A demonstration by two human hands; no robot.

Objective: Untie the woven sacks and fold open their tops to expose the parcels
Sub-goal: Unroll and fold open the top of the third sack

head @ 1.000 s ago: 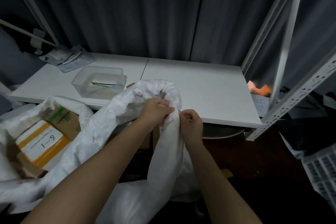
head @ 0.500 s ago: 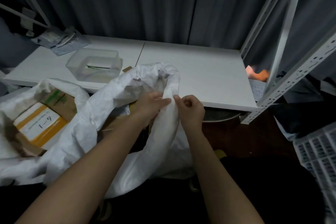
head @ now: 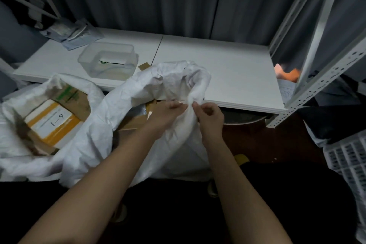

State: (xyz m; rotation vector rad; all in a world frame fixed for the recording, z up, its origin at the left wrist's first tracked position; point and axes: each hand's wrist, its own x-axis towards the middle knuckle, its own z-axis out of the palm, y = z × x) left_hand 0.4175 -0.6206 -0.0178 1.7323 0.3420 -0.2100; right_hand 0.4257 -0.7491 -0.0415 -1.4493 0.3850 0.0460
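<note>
2 white woven sacks are showing, both standing on the floor against the front edge of the white table (head: 227,69). Since the frame 0.5 s back, the gathered neck of the near sack (head: 158,89) is sitting lower and wider, and both hands are working at it from slightly further apart. The left hand (head: 166,115) is reaching in with its fingers fairly straight and blurred, their tips touching the fabric fold; whether they are pinching it cannot be told. The right hand (head: 210,117) is pinching the same fold, its fingers curled narrow around the cloth. The far-left sack (head: 19,134) is lying with its top already folded open, exposing 1 cardboard parcel (head: 53,123) bearing a yellow-bordered label marked "1-6"; that parcel is keeping its place. Brown cardboard is also peeking from the near sack between the forearms. On the table, 1 clear plastic tub (head: 111,61) and 1 pile of grey mailer bags (head: 73,33) are resting unchanged. 1 perforated white rack upright (head: 326,77) is standing at the right.
</note>
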